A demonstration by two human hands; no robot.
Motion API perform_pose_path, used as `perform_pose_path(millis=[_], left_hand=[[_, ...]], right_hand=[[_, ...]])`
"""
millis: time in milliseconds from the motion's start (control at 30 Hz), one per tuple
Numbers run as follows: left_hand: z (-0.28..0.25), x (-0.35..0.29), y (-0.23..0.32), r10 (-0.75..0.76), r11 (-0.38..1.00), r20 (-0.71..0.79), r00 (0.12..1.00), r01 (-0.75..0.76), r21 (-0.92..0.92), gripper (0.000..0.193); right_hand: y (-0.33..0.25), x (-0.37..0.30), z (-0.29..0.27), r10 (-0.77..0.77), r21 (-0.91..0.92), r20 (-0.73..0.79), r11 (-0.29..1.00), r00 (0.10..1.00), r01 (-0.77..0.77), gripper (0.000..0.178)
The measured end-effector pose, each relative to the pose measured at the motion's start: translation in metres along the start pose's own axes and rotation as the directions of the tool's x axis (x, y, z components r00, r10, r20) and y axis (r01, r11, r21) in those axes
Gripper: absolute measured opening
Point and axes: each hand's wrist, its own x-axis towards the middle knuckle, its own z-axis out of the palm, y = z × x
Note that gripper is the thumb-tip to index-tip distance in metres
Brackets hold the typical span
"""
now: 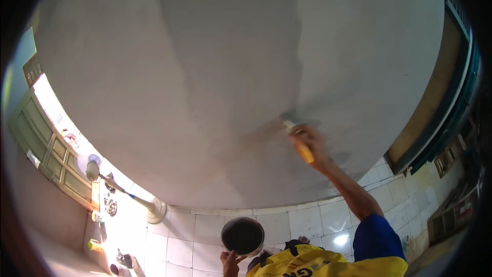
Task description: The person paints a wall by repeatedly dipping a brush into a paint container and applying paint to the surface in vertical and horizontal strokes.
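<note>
My right hand (313, 146), blurred by motion, is closed around a paintbrush (306, 155) with a yellow handle. The brush tip meets the large grey wall (353, 61) in front of me, at the lower end of a darker, wet-looking band (236, 56). Low down near my body, my left hand (230, 263) grips the rim of a round bucket (257, 252). Dark grey paint (242, 236) shows inside it. Most of the left hand's fingers are hidden below and behind the bucket.
White floor tiles (207, 228) run along the wall's foot. On the left, a pole with a round head (93, 171) rises from a pale base (156, 211) by a bright doorway with a paneled green door (56, 151). A dark green frame (435, 141) borders the wall's right side.
</note>
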Motion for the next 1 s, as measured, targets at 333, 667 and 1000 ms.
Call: perform_pose_path(millis=[333, 667, 1000], left_hand=[[0.003, -0.024, 0.018, -0.031, 0.999, -0.079, 0.996, 0.034, 0.04, 0.037], [-0.036, -0.033, 0.025, 0.126, 0.99, 0.017, 0.992, -0.125, -0.065, 0.031], [-0.029, -0.013, 0.04, 0.022, 0.996, -0.044, 0.999, -0.018, 0.092, 0.037]], right_hand=[[-0.068, 0.012, 0.153, 0.63, 0.817, -0.302, 0.558, 0.716, -0.146, 0.017], [-0.015, -0.014, 0.1, 0.111, 0.134, -0.583, 0.99, 0.805, -0.039, 0.023], [-0.07, 0.004, 0.16, 0.285, 0.299, -0.359, 0.937, 0.889, -0.18, 0.03]])
